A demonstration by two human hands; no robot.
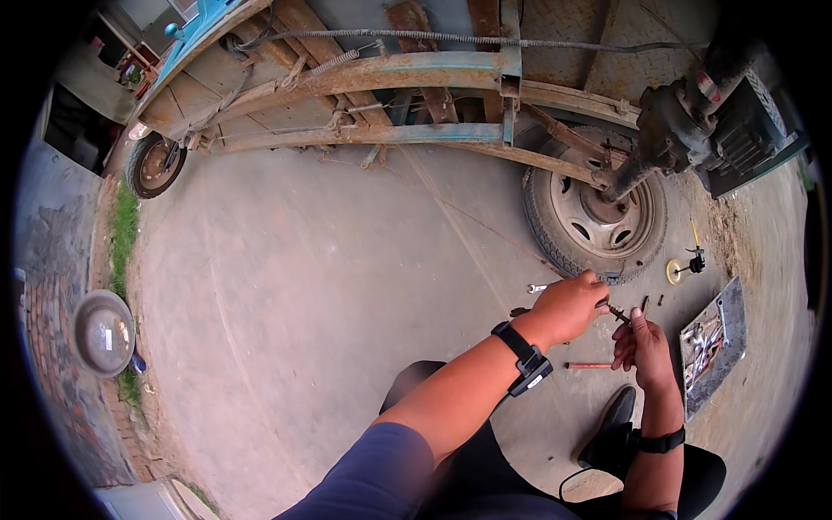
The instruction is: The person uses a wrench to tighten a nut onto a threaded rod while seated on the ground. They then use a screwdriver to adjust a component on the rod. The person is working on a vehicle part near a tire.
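Note:
A thin dark rod with a coil like a spring around it (618, 314) spans the gap between my hands, just in front of the wheel. My left hand (565, 309) is closed around its upper left end. The thumb and fingers of my right hand (643, 348) pinch the lower right end, and my palm hides part of that grip. On the ground by my left hand lies a small wrench (537, 288). Below my hands there is a reddish-brown bar (588, 366). Small dark bolts (661, 300) lie to the right.
A rusty vehicle frame (381, 76) tips up across the far side, with a tyred wheel (598, 208) and a motor (728, 130). At right stand a grey tool tray (737, 347) and a black-and-yellow oiler (693, 263). A metal basin (104, 334) is at far left.

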